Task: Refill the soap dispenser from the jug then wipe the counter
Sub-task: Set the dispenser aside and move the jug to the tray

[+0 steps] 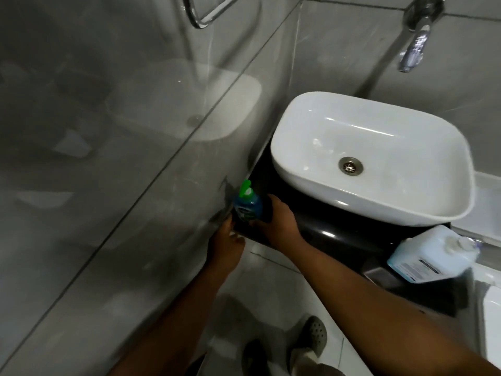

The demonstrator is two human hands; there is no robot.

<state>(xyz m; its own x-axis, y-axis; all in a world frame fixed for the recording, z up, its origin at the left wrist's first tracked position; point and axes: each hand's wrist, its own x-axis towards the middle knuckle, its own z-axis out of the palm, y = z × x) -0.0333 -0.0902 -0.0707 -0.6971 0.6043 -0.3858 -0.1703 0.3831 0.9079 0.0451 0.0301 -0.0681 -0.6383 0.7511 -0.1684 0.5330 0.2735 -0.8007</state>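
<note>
I see dim, flat light, white glare streaks on the basin (374,156), a soft motion-smeared faucet (414,39), and wide-angle bending along the wall tiles (113,147).

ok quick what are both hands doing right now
Left hand: at the counter edge just below the soap dispenser; cannot be told whether it grips anything.
Right hand: fingers curled round the soap dispenser, holding it.

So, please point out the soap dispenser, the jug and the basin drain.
soap dispenser (248,206): head view, blue body.
jug (431,256): head view, pale side wall.
basin drain (351,165): head view, metal strainer.
</note>
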